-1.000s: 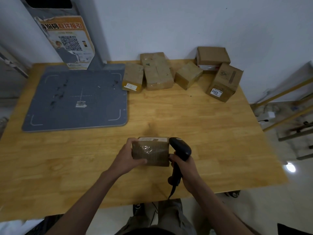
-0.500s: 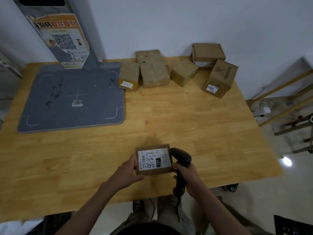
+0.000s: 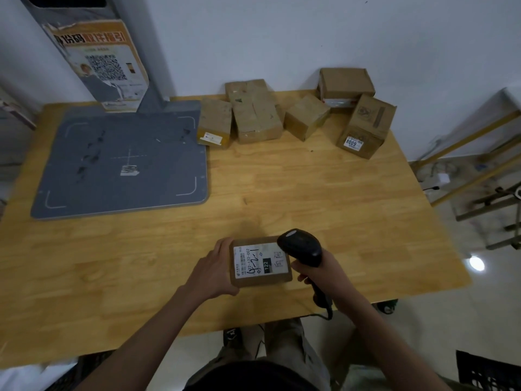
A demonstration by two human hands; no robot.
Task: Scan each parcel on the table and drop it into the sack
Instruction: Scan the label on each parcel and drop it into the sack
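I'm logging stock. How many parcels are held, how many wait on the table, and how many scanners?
Held parcel: 1
Waiting parcels: 5
Scanner: 1
Total: 7

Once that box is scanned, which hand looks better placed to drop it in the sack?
Left. The left hand already grips the parcel, while the right hand is busy holding the scanner. No sack is in view.

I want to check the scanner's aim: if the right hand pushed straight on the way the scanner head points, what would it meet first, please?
Probably the held parcel: the scanner in the right hand already overlaps its label's right edge, though depth is unclear.
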